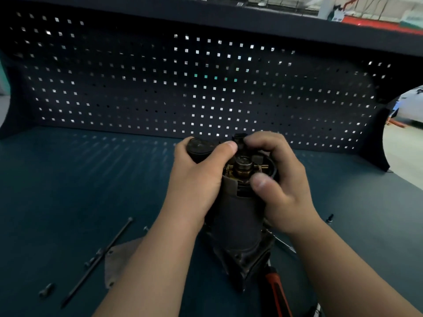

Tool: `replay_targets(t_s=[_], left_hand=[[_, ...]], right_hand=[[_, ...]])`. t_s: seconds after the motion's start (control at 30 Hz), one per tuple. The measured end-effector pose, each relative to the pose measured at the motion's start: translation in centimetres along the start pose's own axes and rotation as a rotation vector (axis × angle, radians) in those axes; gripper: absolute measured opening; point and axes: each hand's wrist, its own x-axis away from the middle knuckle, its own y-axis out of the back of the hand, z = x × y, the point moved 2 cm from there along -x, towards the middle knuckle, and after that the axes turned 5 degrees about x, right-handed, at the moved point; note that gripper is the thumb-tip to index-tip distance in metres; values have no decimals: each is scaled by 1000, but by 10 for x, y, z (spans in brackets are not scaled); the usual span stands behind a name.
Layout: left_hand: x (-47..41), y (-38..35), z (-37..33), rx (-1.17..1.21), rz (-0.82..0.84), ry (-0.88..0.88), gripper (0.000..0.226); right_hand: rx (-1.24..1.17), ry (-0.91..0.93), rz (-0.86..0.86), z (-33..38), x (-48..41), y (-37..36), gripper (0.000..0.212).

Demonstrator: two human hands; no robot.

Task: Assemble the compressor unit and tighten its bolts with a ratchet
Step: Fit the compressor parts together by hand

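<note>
The dark compressor unit (238, 216) stands upright on the bench, its open top showing a brass-coloured shaft and brush parts (243, 167). My left hand (196, 179) grips the unit's upper left side, thumb across a round black cap (199, 147). My right hand (279, 179) curls round the upper right rim, fingertips on a small black part (240, 139) at the back. A long thin bolt (98, 261) lies to the left. A tool with an orange-and-black handle (277, 291) lies at the bottom right, partly under my right forearm.
A flat grey gasket plate (119, 261) lies left of the unit, half hidden by my left forearm. Small bolts lie at the left (47, 290) and at the right (329, 218). A dark pegboard (206, 88) closes off the back of the blue-green bench (68, 179).
</note>
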Motion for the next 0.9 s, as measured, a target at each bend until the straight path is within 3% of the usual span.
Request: replay_targets(t_s=[0.13, 0.23, 0.37, 0.47, 0.57, 0.8, 0.9], left_hand=[[10, -10, -3, -253, -63, -96, 92], [11, -17, -4, -273, -57, -172, 89], [16, -26, -3, -273, -69, -214, 86], [19, -31, -3, -287, -72, -230, 72], [19, -30, -3, -296, -82, -219, 55], [17, -22, 1, -279, -50, -194, 53], [5, -17, 0, -225, -6, -127, 47]], right_hand=[[-401, -538, -153, -8, 1, 3, 30], [-577, -731, -130, -9, -2, 11, 29], [-576, -799, 64, 3, -7, 26, 41], [-421, -809, 96, 9, -11, 40, 34], [-416, -817, 134, 15, -12, 43, 35], [-260, -757, 369, 17, -18, 49, 18], [-299, -758, 403, 10, -17, 48, 28]])
